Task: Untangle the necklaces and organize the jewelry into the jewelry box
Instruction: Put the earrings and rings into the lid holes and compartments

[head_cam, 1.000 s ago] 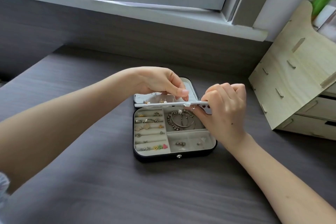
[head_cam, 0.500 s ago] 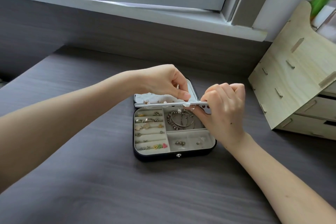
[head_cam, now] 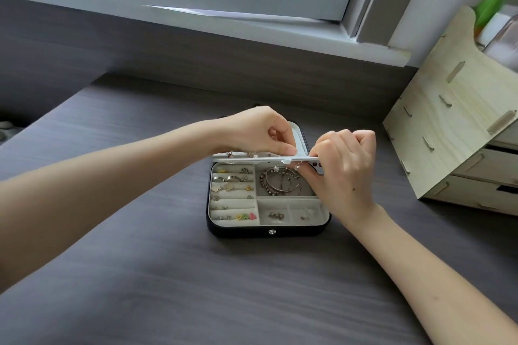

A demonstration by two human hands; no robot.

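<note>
Hands had barely moved: the left hand (head_cam: 252, 131) pinched the earring panel (head_cam: 252, 159) near its middle, the right hand (head_cam: 344, 165) curled round its end. It stayed level over the open jewelry box (head_cam: 266, 232) on the desk (head_cam: 140, 260).

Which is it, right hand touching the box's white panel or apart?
Touching. Head view shows the right hand pinching the white panel at its right end, fingers curled around it.

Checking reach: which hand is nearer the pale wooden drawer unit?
Right. The right hand is left of the pale wooden drawer unit, apart; the left hand is farther left.
</note>
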